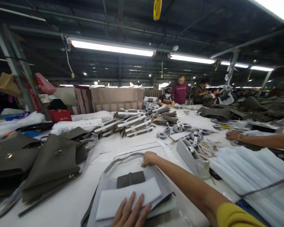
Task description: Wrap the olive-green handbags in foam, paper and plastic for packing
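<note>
A grey-wrapped handbag (97, 189) lies flat in front of me, its long handle (118, 160) arching away over the table. Fingers curled, my right hand (149, 158) grips the right side of that handle. My left hand (132, 212) rests with spread fingers on a folded white foam sheet (129, 195), which lies across the bag. Just beyond the sheet, a dark olive piece with a band around its middle (130, 179) shows on the bag. Part of my left palm is cut off by the bottom edge.
Olive handbags (54, 164) stand at the left. Bundles of wrapped straps (134, 123) and grey rolls (177, 128) lie farther back. A tape dispenser (191, 157) sits right of my forearm, near stacked white foam (253, 176). Another person's hand (233, 135) reaches in from the right.
</note>
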Action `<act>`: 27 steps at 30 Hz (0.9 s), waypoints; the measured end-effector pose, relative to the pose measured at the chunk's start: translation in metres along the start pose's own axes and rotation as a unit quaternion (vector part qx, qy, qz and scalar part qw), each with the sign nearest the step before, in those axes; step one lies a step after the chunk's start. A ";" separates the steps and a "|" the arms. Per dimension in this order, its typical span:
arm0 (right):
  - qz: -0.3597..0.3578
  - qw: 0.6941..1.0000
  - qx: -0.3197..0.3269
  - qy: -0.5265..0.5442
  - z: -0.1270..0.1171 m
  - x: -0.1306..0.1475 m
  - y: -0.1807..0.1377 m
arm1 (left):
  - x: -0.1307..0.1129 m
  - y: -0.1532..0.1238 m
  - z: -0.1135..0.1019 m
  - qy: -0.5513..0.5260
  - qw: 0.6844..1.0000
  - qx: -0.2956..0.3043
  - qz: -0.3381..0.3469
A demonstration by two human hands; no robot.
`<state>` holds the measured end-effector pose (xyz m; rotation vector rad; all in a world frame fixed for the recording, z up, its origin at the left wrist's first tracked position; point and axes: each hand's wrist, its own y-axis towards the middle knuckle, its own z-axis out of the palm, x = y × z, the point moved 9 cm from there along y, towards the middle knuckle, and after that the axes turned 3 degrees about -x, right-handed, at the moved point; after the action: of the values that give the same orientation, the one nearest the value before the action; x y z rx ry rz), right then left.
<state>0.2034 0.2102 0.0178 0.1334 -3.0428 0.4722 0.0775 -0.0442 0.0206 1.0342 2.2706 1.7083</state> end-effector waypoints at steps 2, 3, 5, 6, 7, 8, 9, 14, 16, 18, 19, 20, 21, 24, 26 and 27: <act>-0.017 0.999 0.031 0.008 0.006 0.000 0.001 | 0.000 0.000 -0.002 -0.014 0.999 0.041 -0.009; -0.029 0.999 0.037 0.014 0.008 0.001 0.001 | 0.001 0.001 -0.002 -0.018 0.998 0.062 -0.015; -0.056 0.997 0.037 0.030 0.009 0.002 0.002 | 0.001 0.001 -0.002 -0.021 0.995 0.098 -0.025; -0.068 0.996 0.032 0.040 0.009 0.002 0.003 | 0.001 0.001 -0.002 -0.023 0.993 0.110 -0.028; -0.079 0.995 0.026 0.051 0.008 0.002 0.004 | 0.001 0.000 -0.001 -0.024 0.992 0.121 -0.028; -0.090 0.994 0.021 0.063 0.008 0.001 0.004 | 0.000 0.000 -0.001 -0.023 0.991 0.129 -0.027; -0.100 0.992 0.018 0.078 0.007 0.001 0.004 | 0.000 0.000 -0.001 -0.021 0.990 0.135 -0.026; -0.133 0.976 0.009 0.174 0.004 -0.002 0.001 | 0.000 0.003 -0.002 -0.023 0.987 0.158 -0.022; -0.139 0.965 0.004 0.221 0.003 -0.004 0.000 | 0.000 0.004 -0.001 -0.031 0.984 0.176 -0.022; -0.142 0.954 0.003 0.264 0.002 -0.007 0.001 | 0.001 0.004 0.000 -0.036 0.981 0.190 -0.022; -0.143 0.949 0.000 0.282 0.002 -0.009 0.002 | 0.002 0.004 0.000 -0.038 0.980 0.192 -0.021; -0.143 0.944 -0.004 0.298 0.002 -0.010 0.003 | 0.003 0.004 0.001 -0.039 0.980 0.196 -0.021; -0.144 0.939 -0.009 0.313 0.002 -0.011 0.004 | 0.003 0.003 0.003 -0.040 0.979 0.201 -0.021; -0.148 0.926 -0.036 0.347 -0.002 -0.011 0.006 | 0.005 0.001 0.006 -0.042 0.977 0.209 -0.020; -0.149 0.919 -0.058 0.359 -0.006 -0.010 0.007 | 0.005 0.001 0.007 -0.046 0.975 0.215 -0.018; -0.150 0.917 -0.070 0.363 -0.008 -0.009 0.008 | 0.005 0.002 0.007 -0.047 0.974 0.220 -0.017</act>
<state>0.2122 0.2207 0.0228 0.3263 -2.2605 0.2071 0.0773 -0.0354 0.0212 1.1108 2.6470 1.1351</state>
